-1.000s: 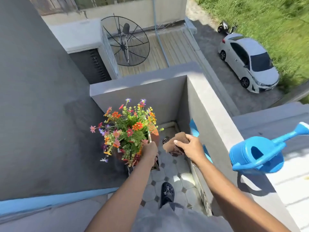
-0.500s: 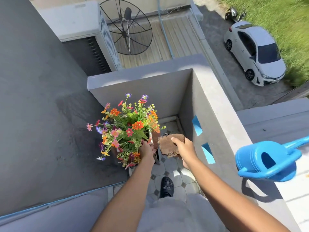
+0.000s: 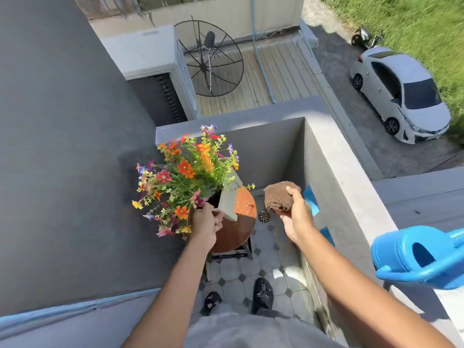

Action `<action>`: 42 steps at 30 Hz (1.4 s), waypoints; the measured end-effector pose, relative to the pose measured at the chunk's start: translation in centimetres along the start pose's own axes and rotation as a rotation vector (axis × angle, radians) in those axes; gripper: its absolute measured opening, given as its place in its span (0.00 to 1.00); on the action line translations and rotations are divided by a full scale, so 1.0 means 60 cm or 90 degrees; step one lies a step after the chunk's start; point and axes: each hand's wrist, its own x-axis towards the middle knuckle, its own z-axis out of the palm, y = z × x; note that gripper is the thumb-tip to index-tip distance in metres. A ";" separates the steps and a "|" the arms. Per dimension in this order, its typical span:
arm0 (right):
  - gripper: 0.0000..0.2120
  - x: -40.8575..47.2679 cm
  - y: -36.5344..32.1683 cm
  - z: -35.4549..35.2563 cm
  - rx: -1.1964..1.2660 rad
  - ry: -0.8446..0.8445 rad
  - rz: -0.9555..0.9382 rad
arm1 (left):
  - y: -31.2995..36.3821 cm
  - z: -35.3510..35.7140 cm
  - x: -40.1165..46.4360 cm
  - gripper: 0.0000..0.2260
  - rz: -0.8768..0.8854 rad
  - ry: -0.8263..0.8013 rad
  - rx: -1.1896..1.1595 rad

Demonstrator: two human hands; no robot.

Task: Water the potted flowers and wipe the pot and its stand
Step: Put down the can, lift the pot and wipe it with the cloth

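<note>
The left hand has its grip clenched on the rim of the pot, tilting the flowers off the round stand, seemingly to bare it for the brown cloth bunched in the right hand, while the watering can sits aside on the ledge.

Brown cloth, pale-green pot, rust-brown stand, blue watering can.

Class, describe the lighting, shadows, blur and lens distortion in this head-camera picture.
Head view: hard sunlight; the watering can casts a sharp shadow on the ledge; the wall lies in shade; grass and can smear with motion blur; wide-angle bending curves the ledge edges.
</note>
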 end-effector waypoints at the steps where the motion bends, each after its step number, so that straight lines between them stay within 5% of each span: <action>1: 0.03 -0.002 -0.011 0.017 -0.008 -0.018 -0.047 | 0.023 -0.007 -0.013 0.12 0.000 -0.021 0.005; 8: 0.12 -0.059 -0.056 0.166 -0.252 -0.223 -0.410 | 0.150 -0.023 -0.119 0.10 0.028 -0.164 0.038; 18: 0.14 -0.158 0.000 0.212 -0.350 -0.326 -0.655 | 0.244 -0.027 -0.137 0.09 0.143 -0.147 0.057; 27: 0.15 -0.109 -0.138 0.288 -0.265 -0.174 -0.675 | 0.259 -0.028 -0.168 0.13 0.184 -0.204 0.083; 33: 0.12 -0.168 -0.070 0.244 -0.338 -0.285 -0.685 | 0.285 -0.026 -0.148 0.09 0.168 -0.206 0.036; 42: 0.11 -0.145 -0.092 0.239 -0.308 -0.251 -0.611 | 0.287 -0.016 -0.151 0.10 0.186 -0.235 0.063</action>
